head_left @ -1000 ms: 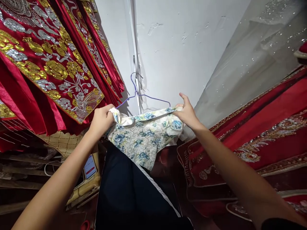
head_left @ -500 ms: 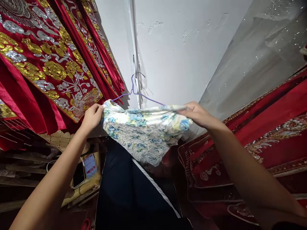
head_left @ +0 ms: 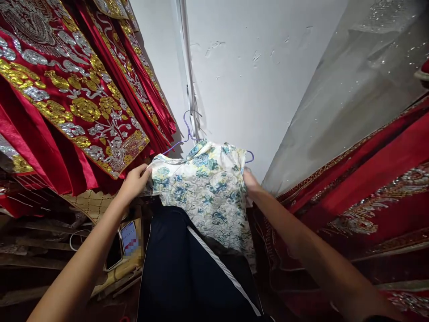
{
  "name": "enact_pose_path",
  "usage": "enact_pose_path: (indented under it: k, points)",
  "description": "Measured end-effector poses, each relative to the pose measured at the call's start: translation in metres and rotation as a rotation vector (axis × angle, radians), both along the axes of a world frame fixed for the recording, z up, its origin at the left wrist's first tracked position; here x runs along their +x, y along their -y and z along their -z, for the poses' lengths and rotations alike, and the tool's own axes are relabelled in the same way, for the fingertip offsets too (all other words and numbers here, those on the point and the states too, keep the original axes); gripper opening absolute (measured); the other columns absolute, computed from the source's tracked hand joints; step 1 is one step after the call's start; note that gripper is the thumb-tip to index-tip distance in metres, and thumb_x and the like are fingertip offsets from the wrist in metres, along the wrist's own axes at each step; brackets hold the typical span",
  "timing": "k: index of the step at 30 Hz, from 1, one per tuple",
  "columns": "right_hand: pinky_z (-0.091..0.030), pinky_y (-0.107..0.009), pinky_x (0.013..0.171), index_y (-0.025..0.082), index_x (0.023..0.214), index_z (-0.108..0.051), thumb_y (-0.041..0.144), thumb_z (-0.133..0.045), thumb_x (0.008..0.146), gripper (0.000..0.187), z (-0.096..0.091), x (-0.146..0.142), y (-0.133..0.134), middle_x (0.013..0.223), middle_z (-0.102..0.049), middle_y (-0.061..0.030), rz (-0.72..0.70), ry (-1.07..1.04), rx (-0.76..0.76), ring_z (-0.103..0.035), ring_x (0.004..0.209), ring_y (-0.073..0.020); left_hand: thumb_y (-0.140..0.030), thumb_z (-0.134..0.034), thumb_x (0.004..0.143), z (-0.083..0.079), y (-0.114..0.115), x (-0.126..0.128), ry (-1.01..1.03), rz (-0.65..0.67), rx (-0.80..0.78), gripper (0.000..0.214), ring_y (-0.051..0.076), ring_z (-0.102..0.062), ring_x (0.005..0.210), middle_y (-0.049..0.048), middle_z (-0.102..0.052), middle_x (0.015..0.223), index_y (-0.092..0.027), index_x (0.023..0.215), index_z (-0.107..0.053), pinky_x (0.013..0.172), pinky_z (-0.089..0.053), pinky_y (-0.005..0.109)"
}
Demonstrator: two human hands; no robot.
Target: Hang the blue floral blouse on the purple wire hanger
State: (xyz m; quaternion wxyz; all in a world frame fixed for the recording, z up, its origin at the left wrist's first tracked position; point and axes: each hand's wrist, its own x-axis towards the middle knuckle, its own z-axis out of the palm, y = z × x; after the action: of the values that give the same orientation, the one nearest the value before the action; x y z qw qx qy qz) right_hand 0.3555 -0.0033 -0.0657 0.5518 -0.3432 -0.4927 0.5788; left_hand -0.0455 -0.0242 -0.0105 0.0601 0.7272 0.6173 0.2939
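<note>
A white floral top point(head_left: 204, 188) with blue and yellow flowers hangs from a purple hanger point(head_left: 188, 129), whose hook sits at a metal rail point(head_left: 187, 67) on the wall. My left hand point(head_left: 136, 181) pinches the top at its left shoulder edge. At the opposite edge, my right hand point(head_left: 252, 184) grips the fabric by the sleeve opening, its fingers slightly blurred and partly behind the cloth. The hanger's right tip pokes out of the top just above that hand. Dark trousers point(head_left: 170, 264) with a white side stripe are below the top.
Red garments point(head_left: 87, 107) with gold and silver embroidery hang at the left. Beaded red cloth point(head_left: 362, 214) and sheer sparkly white fabric point(head_left: 321, 112) fill the right. A phone with a lit screen point(head_left: 130, 237) lies on a wooden surface at lower left.
The top's right shoulder now lies over the hanger, with the tip showing. My right hand has moved left and down; the top hangs spread out rather than bunched up.
</note>
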Motion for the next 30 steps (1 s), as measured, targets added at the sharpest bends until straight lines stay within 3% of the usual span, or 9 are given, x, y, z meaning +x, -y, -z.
enact_pose_path:
  k: [2, 5, 8, 12, 17, 22, 26, 30]
  points:
    - [-0.057, -0.049, 0.091, 0.025, 0.099, -0.066, 0.077, -0.050, 0.081, 0.058, -0.009, 0.015, -0.009, 0.095, -0.074, -0.0074, 0.017, -0.082, 0.002, -0.068, 0.106, -0.0314, -0.053, -0.044, 0.094, 0.009, 0.007, -0.007, 0.001, 0.003, -0.073, 0.041, 0.017, -0.051, 0.068, -0.0013, -0.054, 0.067, -0.019, 0.075, -0.058, 0.062, -0.035, 0.026]
    - [-0.053, -0.049, 0.102, 0.025, 0.094, -0.063, 0.062, -0.058, 0.083, 0.039, -0.034, 0.026, -0.017, 0.103, -0.073, -0.0065, 0.066, -0.194, 0.059, -0.064, 0.118, -0.0284, -0.052, -0.048, 0.092, 0.011, 0.008, 0.002, 0.079, 0.051, -0.068, 0.038, 0.018, -0.055, 0.072, 0.0001, -0.062, 0.074, -0.018, 0.081, -0.063, 0.067, -0.039, 0.027]
    - [-0.046, -0.047, 0.112, 0.026, 0.095, -0.062, 0.041, -0.065, 0.083, 0.019, -0.066, 0.015, -0.019, 0.111, -0.071, -0.0033, 0.135, -0.209, 0.177, -0.058, 0.127, -0.0243, -0.049, -0.053, 0.090, -0.001, -0.002, 0.024, 0.245, 0.122, 0.004, 0.034, 0.019, -0.059, 0.078, 0.0024, -0.066, 0.084, -0.017, 0.092, -0.065, 0.071, -0.043, 0.027]
    - [-0.034, -0.049, 0.120, 0.024, 0.100, -0.064, 0.043, -0.071, 0.080, 0.029, -0.096, -0.013, -0.011, 0.121, -0.069, -0.0038, 0.237, -0.180, 0.241, -0.052, 0.134, -0.0252, -0.047, -0.055, 0.090, -0.022, -0.018, 0.052, 0.415, 0.176, 0.104, 0.032, 0.018, -0.058, 0.079, 0.0039, -0.066, 0.087, -0.017, 0.094, -0.065, 0.070, -0.044, 0.027]
    - [-0.035, -0.048, 0.120, 0.025, 0.105, -0.065, 0.047, -0.074, 0.078, 0.036, -0.104, -0.026, 0.006, 0.123, -0.068, -0.0043, 0.194, -0.135, 0.227, -0.050, 0.136, -0.0254, -0.052, -0.049, 0.093, -0.035, -0.020, 0.066, 0.472, 0.096, 0.186, 0.038, 0.015, -0.049, 0.063, 0.0000, -0.055, 0.069, -0.018, 0.083, -0.063, 0.060, -0.038, 0.025]
    - [-0.039, -0.047, 0.116, 0.022, 0.102, -0.065, 0.045, -0.074, 0.079, 0.034, -0.115, -0.025, -0.017, 0.120, -0.068, -0.0022, 0.271, -0.138, 0.273, -0.052, 0.133, -0.0237, -0.048, -0.053, 0.091, -0.038, -0.021, 0.073, 0.443, 0.063, 0.227, 0.033, 0.013, -0.047, 0.062, -0.0009, -0.052, 0.067, -0.018, 0.079, -0.059, 0.060, -0.037, 0.025]
    - [-0.043, -0.051, 0.112, 0.021, 0.110, -0.064, 0.045, -0.071, 0.084, 0.036, -0.123, -0.037, -0.026, 0.121, -0.067, -0.0038, 0.145, -0.062, 0.324, -0.055, 0.130, -0.0245, -0.041, -0.052, 0.090, -0.033, -0.025, 0.067, 0.490, 0.015, 0.238, 0.025, 0.013, -0.046, 0.061, -0.0015, -0.049, 0.066, -0.019, 0.076, -0.053, 0.059, -0.036, 0.025]
    - [-0.051, -0.049, 0.104, 0.021, 0.116, -0.066, 0.034, -0.083, 0.073, 0.048, -0.115, -0.045, 0.012, 0.111, -0.070, -0.0068, -0.228, 0.160, 0.267, -0.065, 0.113, -0.0261, -0.029, -0.050, 0.083, -0.022, -0.015, 0.058, 0.466, -0.029, 0.222, 0.011, 0.013, -0.045, 0.060, -0.0021, -0.049, 0.065, -0.020, 0.076, -0.053, 0.057, -0.035, 0.025]
